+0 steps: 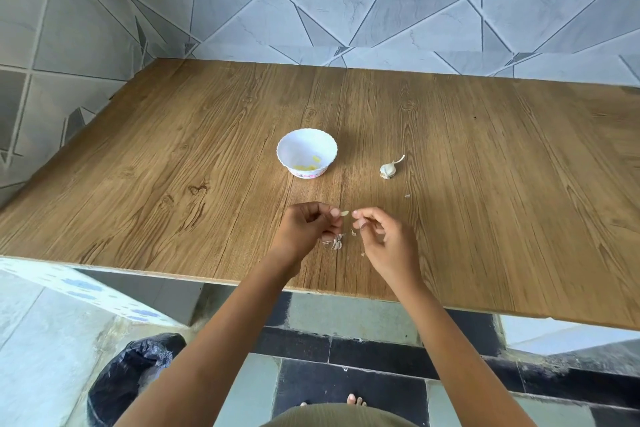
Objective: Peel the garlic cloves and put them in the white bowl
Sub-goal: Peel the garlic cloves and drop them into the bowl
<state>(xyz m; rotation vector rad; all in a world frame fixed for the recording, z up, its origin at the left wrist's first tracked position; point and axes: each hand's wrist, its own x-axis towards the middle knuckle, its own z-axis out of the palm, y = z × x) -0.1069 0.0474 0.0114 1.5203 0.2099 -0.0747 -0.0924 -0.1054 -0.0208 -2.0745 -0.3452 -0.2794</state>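
White bowl (294, 144) stands beyond the grip, well apart, holding a few peeled cloves (306, 167). Left hand (304, 229) pinches a garlic clove (344, 213). Right hand (384, 236) has curled fingers, tips just beside the clove; whether they hold anything cannot be told. Loose skins (336, 243) lie beneath the grip. Table (173, 184) near edge runs under the forearms, and the wood extends wide on both sides.

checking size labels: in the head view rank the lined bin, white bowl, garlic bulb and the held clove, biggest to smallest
1. lined bin, though it sits nearer the camera, so its true lead is unsure
2. white bowl
3. garlic bulb
4. clove, pinched by the left hand
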